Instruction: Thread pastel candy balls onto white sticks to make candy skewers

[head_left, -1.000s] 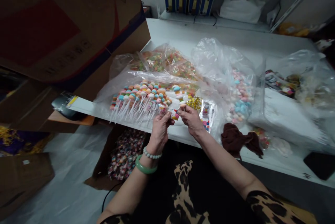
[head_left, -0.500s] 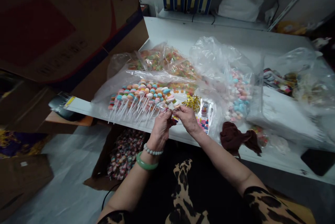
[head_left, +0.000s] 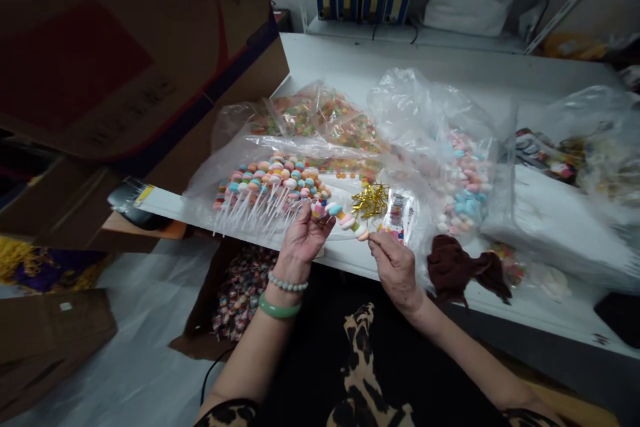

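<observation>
Carefully, the left hand [head_left: 303, 238] and right hand [head_left: 395, 268] pinch opposite ends of a stick of pastel candies [head_left: 341, 217], light and probably brittle, safest held at its ends

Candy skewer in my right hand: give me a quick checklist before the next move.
1. Right hand holding the candy skewer: ok, pinched at the peach end.
2. Left hand on the skewer's far end: cannot tell, fingers close, contact unclear.
3. Gold tinsel clear of the skewer: cannot tell, it sits right beside it.
4. Candy sticks in the clear plastic bag: ok, lying in rows.
5. Brown cloth away from the hands: ok.
</observation>
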Motion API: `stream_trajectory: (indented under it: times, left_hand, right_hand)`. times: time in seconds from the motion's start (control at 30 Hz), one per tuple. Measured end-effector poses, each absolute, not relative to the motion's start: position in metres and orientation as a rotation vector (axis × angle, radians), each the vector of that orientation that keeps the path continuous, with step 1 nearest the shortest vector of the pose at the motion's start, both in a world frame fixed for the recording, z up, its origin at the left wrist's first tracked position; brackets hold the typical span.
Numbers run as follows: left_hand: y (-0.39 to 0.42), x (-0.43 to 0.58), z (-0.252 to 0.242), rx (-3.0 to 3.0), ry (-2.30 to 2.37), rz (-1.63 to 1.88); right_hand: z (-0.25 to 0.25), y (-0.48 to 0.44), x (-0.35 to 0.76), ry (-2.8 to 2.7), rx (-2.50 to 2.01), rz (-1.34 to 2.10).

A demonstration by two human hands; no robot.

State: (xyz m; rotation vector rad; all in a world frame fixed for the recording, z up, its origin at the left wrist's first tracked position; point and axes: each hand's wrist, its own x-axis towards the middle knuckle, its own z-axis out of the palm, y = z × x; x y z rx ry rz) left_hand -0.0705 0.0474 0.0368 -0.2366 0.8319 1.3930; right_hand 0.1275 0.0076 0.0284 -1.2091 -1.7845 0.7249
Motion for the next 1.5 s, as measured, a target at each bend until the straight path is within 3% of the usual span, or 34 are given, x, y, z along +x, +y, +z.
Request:
stream_trajectory:
  times: [0.33,0.6,0.83,1.07,1.3,1.5]
  left_hand:
    - [0.046,-0.065,0.032,-0.003,0.935,1.611]
    - [0.041,-0.065,0.031,0.150,0.959,1.602]
    - [0.033,-0.062,0.029,0.284,1.005,1.520]
    - [0.042,-0.064,0.018,0.019,0.969,1.581]
    - [0.048,-0.048,0.029,0.210,0.929,1.482]
    - [0.047,-0.027,0.024,0.316,1.027,1.468]
  right_hand:
    - [0.025,0.006,0.130,-2.094,-1.150,0.253]
    - [0.020,0.013,0.129,-1.529,-1.330,1.289]
    - [0.018,0.018,0.128,-0.995,-1.229,1.924]
    - [0.014,0.015,0.134,-1.058,-1.263,1.885]
    - [0.022,0.021,0.155,-1.394,-1.271,1.599]
    - [0.011,0.016,0.161,-0.915,-1.311,1.758]
